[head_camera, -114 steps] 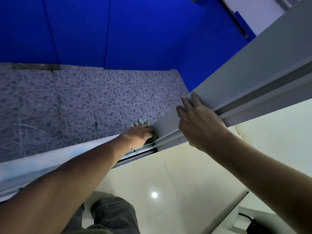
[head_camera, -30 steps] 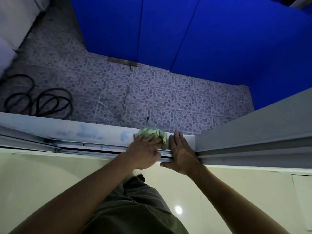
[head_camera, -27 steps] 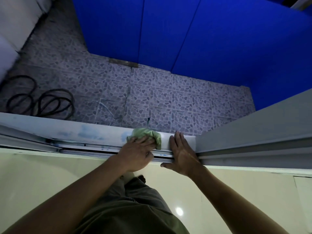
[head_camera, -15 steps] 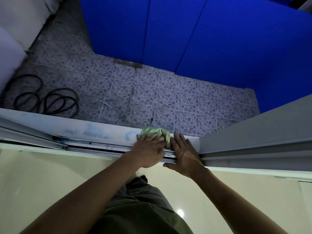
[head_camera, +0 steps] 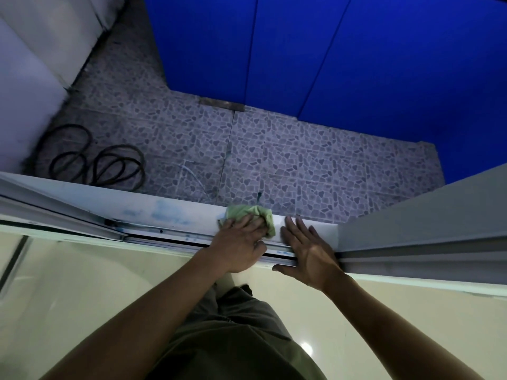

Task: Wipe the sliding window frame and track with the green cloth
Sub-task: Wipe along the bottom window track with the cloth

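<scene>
Cloth on the window sill, pressed by the left hand.

Bunched green cloth lies on the white frame, whose long axis runs left to right, with the metal track along its near edge. Sliding window panel closes off the right end; past the frame lie pebble-patterned floor tiles, coiled black hose and blue wall panels. Left hand presses the cloth with loosely spread fingers. Right hand rests flat, fingers straight, on the frame just right of the cloth.

Blue wall, pebble-patterned floor
</scene>
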